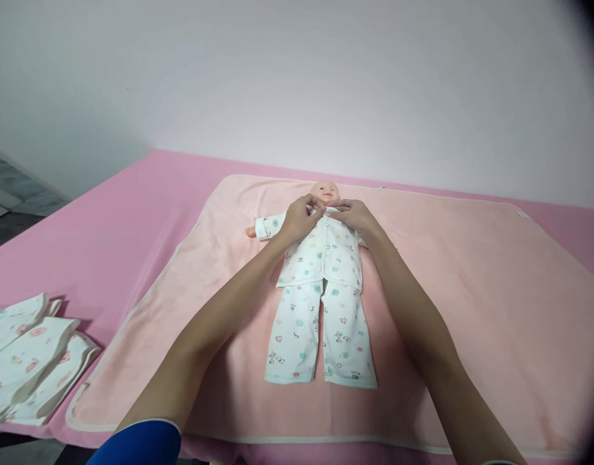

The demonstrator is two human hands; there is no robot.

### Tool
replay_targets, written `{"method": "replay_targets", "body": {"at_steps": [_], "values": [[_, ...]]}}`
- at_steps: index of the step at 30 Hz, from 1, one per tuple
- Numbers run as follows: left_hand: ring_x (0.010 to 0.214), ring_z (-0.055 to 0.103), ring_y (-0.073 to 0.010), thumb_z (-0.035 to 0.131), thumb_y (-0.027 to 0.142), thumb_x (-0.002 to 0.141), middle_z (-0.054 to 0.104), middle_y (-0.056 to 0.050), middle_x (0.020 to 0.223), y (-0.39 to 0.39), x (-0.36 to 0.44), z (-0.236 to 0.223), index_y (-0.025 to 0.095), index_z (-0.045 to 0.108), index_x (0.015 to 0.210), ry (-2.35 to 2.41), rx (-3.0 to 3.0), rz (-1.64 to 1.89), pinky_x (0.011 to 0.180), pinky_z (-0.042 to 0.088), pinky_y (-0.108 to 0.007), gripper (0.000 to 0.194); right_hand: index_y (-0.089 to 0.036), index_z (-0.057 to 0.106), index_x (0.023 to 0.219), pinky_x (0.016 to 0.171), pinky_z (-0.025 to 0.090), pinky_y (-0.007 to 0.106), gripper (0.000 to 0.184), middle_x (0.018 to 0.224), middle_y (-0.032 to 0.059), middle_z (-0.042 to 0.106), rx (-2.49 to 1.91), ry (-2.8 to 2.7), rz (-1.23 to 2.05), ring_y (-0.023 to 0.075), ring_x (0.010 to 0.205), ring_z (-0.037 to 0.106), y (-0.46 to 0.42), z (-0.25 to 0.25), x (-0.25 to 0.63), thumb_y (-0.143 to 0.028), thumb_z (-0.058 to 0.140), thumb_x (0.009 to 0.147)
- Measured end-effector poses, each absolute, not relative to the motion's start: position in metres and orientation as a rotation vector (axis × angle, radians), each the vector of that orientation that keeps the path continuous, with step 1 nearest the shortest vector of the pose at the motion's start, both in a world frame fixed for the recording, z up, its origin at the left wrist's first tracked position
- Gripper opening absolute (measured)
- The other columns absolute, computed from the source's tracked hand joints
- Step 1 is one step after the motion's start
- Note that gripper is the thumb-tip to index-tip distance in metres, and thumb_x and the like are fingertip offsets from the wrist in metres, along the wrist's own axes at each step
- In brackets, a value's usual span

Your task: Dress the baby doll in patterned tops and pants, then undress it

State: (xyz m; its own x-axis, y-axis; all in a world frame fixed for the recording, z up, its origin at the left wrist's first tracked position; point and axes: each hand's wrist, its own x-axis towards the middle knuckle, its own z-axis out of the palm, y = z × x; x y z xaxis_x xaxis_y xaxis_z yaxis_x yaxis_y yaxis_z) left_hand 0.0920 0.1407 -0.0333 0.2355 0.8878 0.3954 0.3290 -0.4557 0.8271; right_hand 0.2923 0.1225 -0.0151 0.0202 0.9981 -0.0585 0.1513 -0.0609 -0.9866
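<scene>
A baby doll (pixel 326 190) lies on its back, head away from me, dressed in a white printed top (pixel 320 255) and matching trousers (pixel 297 336). Both of my hands are at the top's neckline, just below the doll's chin. My left hand (pixel 304 216) has its thumb and fingers pinched together at the collar. From the other side my right hand (pixel 352 214) pinches the collar too, fingertips close to the left ones. Small buttons run down the front of the top. The doll's hand (pixel 251 231) shows at the left cuff; its other arm is mostly hidden behind my right arm.
A pink blanket (pixel 471 290) with pale edging lies under the doll. It rests on a darker pink padded surface (pixel 107 226). Folded printed baby clothes (pixel 35 361) lie at the near left. A pale wall (pixel 326 84) rises behind.
</scene>
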Motion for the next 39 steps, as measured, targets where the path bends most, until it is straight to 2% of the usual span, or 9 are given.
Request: {"method": "replay_targets", "body": {"at_steps": [5,9,16,19,23,28,33,37,39], "values": [[0.094,0.07,-0.019,0.073,0.025,0.099,0.082,-0.006,0.108,0.14,0.093,-0.031,0.02,0.07,0.097,1.173,1.948,1.187,0.086,0.053,-0.033,0.007,-0.019,0.081,0.107,0.101,0.065,0.038,0.045,0.113,0.0096,0.086,-1.351,-1.214,1.18,0.0237,0.105,0.08,0.12,-0.017,0.289,-0.02,0.104,0.068],[0.1,0.071,-0.0202,0.074,0.025,0.098,0.082,-0.007,0.111,0.139,0.095,-0.03,0.02,0.07,0.098,1.198,1.941,1.172,0.09,0.054,-0.035,0.006,-0.021,0.075,0.101,0.093,0.063,0.035,0.042,0.099,0.0035,0.081,-1.368,-1.218,1.144,0.0201,0.095,0.075,0.122,-0.022,0.29,-0.025,0.102,0.068],[0.096,0.069,-0.02,0.074,0.028,0.098,0.083,-0.008,0.113,0.144,0.092,-0.028,0.018,0.075,0.102,1.155,1.922,1.105,0.091,0.053,-0.035,0.011,-0.025,0.071,0.105,0.09,0.057,0.037,0.029,0.102,0.004,0.078,-1.412,-1.348,1.118,0.0223,0.097,0.07,0.119,-0.02,0.299,-0.036,0.091,0.088],[0.092,0.067,-0.0199,0.074,0.028,0.098,0.082,-0.008,0.113,0.146,0.089,-0.024,0.019,0.081,0.103,1.146,1.94,1.013,0.088,0.051,-0.035,0.013,-0.024,0.069,0.105,0.09,0.054,0.037,0.022,0.107,0.0043,0.076,-1.429,-1.44,0.904,0.0213,0.095,0.066,0.117,-0.024,0.296,-0.036,0.083,0.093],[0.088,0.064,-0.0186,0.075,0.025,0.096,0.08,-0.007,0.11,0.145,0.087,-0.018,0.018,0.082,0.102,1.165,1.905,0.968,0.086,0.05,-0.034,0.011,-0.025,0.068,0.103,0.091,0.051,0.036,0.02,0.12,0.0047,0.074,-1.437,-1.515,0.612,0.0194,0.094,0.06,0.117,-0.031,0.291,-0.034,0.082,0.093],[0.09,0.064,-0.0179,0.073,0.022,0.099,0.079,-0.007,0.11,0.143,0.088,-0.016,0.018,0.08,0.101,1.145,1.87,0.962,0.089,0.05,-0.033,0.009,-0.025,0.077,0.099,0.084,0.049,0.035,0.027,0.119,0.0051,0.072,-1.5,-1.591,0.688,0.0183,0.087,0.054,0.115,-0.027,0.298,-0.049,0.086,0.092],[0.09,0.064,-0.0169,0.074,0.021,0.098,0.079,-0.005,0.111,0.146,0.086,-0.02,0.018,0.08,0.102,1.131,1.874,0.988,0.086,0.049,-0.034,0.008,-0.024,0.086,0.096,0.083,0.048,0.036,0.024,0.102,0.0044,0.069,-1.54,-1.588,0.8,0.0176,0.084,0.054,0.111,-0.018,0.305,-0.044,0.093,0.084],[0.089,0.064,-0.0171,0.076,0.024,0.098,0.079,-0.006,0.112,0.148,0.089,-0.025,0.019,0.078,0.104,1.138,1.828,0.988,0.083,0.048,-0.033,0.008,-0.026,0.088,0.098,0.092,0.053,0.039,0.026,0.118,0.0067,0.071,-1.517,-1.539,0.776,0.0201,0.093,0.059,0.115,-0.024,0.299,-0.046,0.094,0.082],[0.09,0.065,-0.0171,0.078,0.025,0.097,0.079,-0.007,0.114,0.147,0.091,-0.026,0.018,0.076,0.11,1.143,1.808,1.0,0.084,0.048,-0.033,0.015,-0.026,0.087,0.099,0.095,0.054,0.039,0.024,0.124,0.0069,0.071,-1.511,-1.541,0.74,0.0201,0.094,0.059,0.117,-0.027,0.295,-0.045,0.091,0.084]]}}
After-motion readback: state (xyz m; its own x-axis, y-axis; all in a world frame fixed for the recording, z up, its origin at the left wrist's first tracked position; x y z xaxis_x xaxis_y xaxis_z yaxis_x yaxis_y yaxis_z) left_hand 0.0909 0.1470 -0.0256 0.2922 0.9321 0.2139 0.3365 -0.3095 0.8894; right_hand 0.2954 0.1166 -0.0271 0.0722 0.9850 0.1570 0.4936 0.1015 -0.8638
